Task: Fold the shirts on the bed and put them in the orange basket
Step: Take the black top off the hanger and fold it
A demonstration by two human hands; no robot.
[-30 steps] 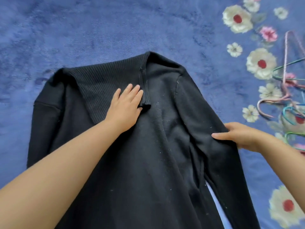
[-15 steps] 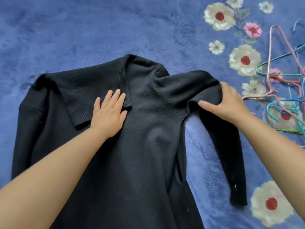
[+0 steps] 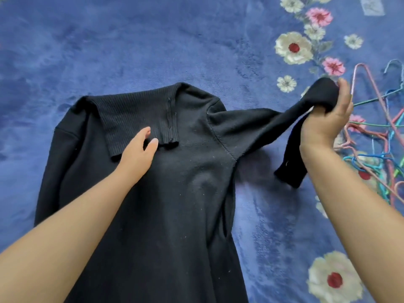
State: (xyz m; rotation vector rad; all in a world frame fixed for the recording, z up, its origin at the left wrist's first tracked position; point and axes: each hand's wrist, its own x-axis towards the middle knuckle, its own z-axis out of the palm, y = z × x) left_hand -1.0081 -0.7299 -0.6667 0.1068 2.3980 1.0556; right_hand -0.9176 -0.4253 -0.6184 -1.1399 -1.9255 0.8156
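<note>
Black shirt lay flat, front up, on the blue floral bedspread, ribbed collar at the far end and the hem running out of frame toward the person. Largest risk was the body itself: it was only weighted near the neck, so a hard pull on the sleeve could drag the whole garment sideways and wrinkle the smoothed panel. Right sleeve was lifted off the bed and stretched out to the right, its cuff hanging loose below the hand; if swung in carelessly the cuff could flop under or twist, giving a lumpy fold. Pile of coloured wire hangers sat just beside the raised sleeve on the right edge; knit fabric could snag on a hook if the hand drifted further out. Left hand rested on the chest just below the collar, fingers mostly straight and close together, pressing lightly; it looked partly lifted, so anchoring may have been weak. Right hand had fingers curled around the bunched mid-sleeve, gripping it; the bunching could leave a crease. Orange basket was not in view.
</note>
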